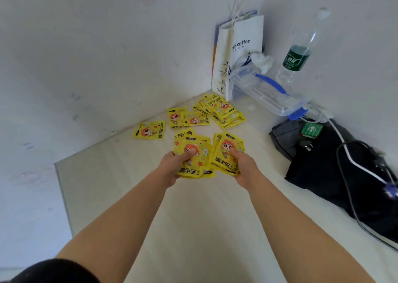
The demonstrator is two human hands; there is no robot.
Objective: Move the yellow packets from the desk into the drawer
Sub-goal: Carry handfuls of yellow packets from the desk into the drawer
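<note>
In the far corner you have a white paper coffee bag standing against the wall. Just in front of it lies a clear plastic container with blue clips, with a crumpled tissue at its far end. To your right a green-labelled water bottle stands upright, and a white cable lies draped across a black bag.

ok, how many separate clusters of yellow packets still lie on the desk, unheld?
3: a lone packet furthest left, an overlapping cluster in the middle, and a pile beside the paper bag. Overlaps may hide more packets.
</note>
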